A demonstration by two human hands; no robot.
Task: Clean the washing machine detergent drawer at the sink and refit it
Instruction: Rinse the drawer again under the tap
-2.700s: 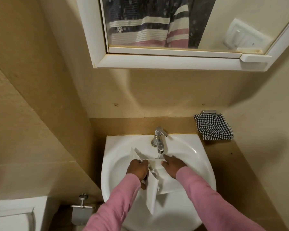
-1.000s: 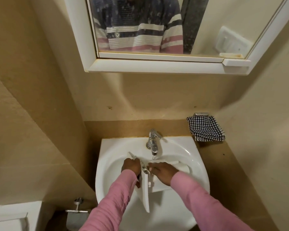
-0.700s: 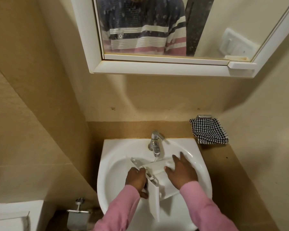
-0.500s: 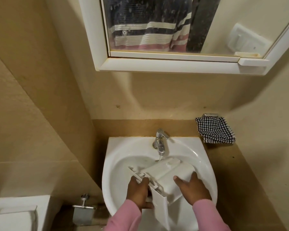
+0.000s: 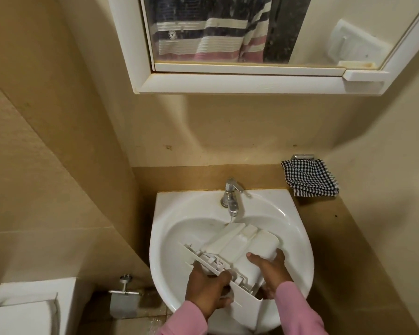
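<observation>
The white plastic detergent drawer (image 5: 242,250) lies inside the sink (image 5: 160,250), turned so that the rounded undersides of its compartments face up. Its far end reaches toward the back edge, where a thin stream from the tap (image 5: 230,194) lands on it. Its long front panel (image 5: 247,301) slants across the near rim. The left hand (image 5: 207,290) grips the panel toward its near-left part, fingers curled round its edge. The right hand (image 5: 271,272) clasps the right side of the drawer body, thumb on top and fingers wrapped round the outer wall. Between them the drawer seems carried rather than resting on the basin, though its underside contact is hidden. It looks like a stiff, hollow moulding, probably light for its bulk, and wet plastic of this sort is likely slippery. The thin panel and the small clips just behind it look like the parts most apt to crack if levered. The safer hold is probably on the thick side walls of the body, with the other hand close behind the panel rather than out at its tip. A checked cloth (image 5: 310,178) sits at the back right corner of the brown surface (image 5: 336,238) beside the sink, well apart from both hands.
</observation>
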